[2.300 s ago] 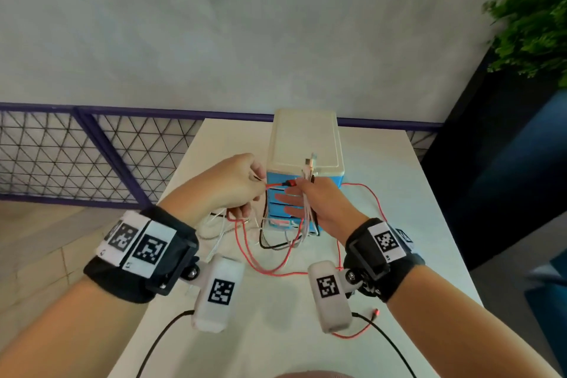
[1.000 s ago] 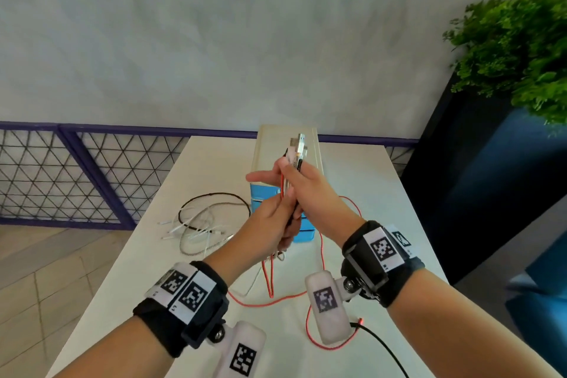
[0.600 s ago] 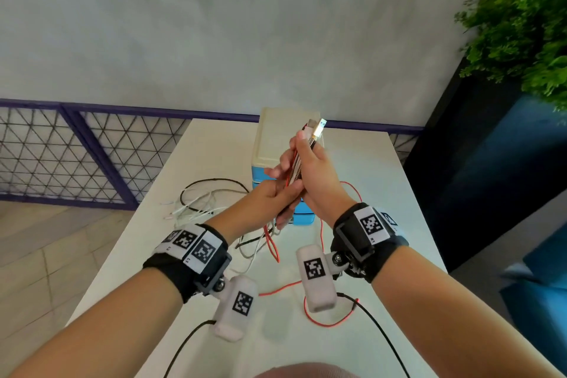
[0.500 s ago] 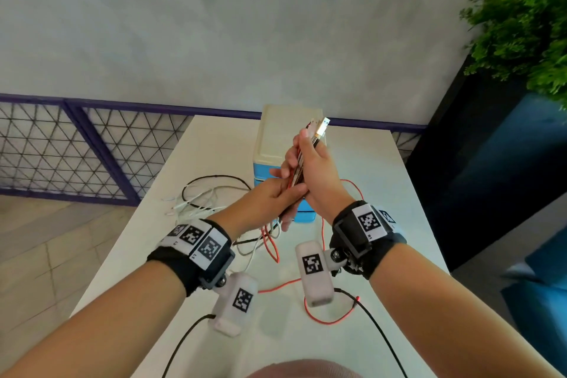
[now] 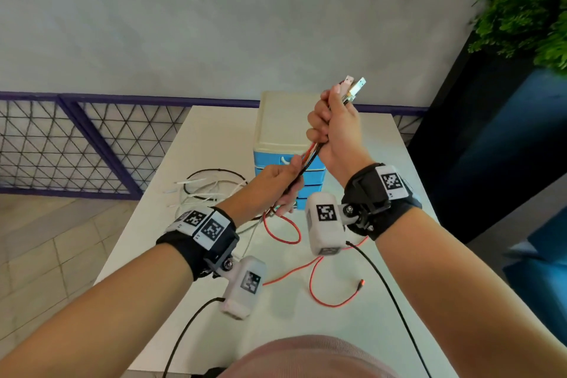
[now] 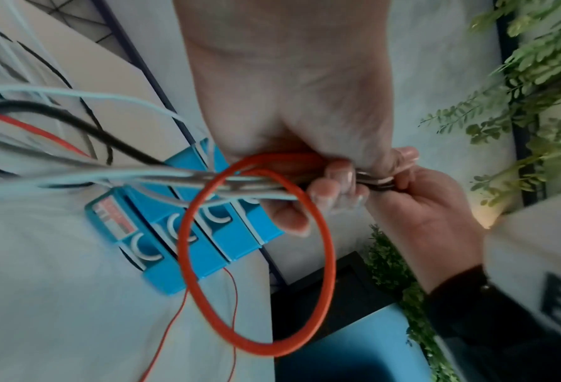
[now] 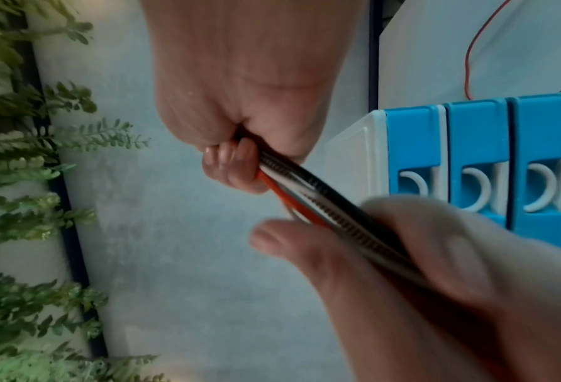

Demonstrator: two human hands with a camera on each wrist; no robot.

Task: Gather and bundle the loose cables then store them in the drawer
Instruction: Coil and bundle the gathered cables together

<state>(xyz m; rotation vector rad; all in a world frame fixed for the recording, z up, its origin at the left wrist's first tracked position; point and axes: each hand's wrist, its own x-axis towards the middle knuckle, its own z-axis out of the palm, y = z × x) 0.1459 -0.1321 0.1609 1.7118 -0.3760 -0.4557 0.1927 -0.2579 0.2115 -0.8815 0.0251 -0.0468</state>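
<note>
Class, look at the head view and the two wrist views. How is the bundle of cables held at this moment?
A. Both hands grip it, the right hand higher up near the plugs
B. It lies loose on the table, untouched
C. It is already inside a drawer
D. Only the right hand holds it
A: the right hand grips the bundle of cables just below the plugs, and the left hand grips it lower down.

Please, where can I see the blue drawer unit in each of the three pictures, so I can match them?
Head: the drawer unit stands at centre, on the table behind both hands.
Left wrist: it is left of centre, tilted, behind the red cable loop.
Right wrist: it is at the right edge, turned sideways.
Shared landmark: the cable bundle held between the left hand and right hand.
</note>
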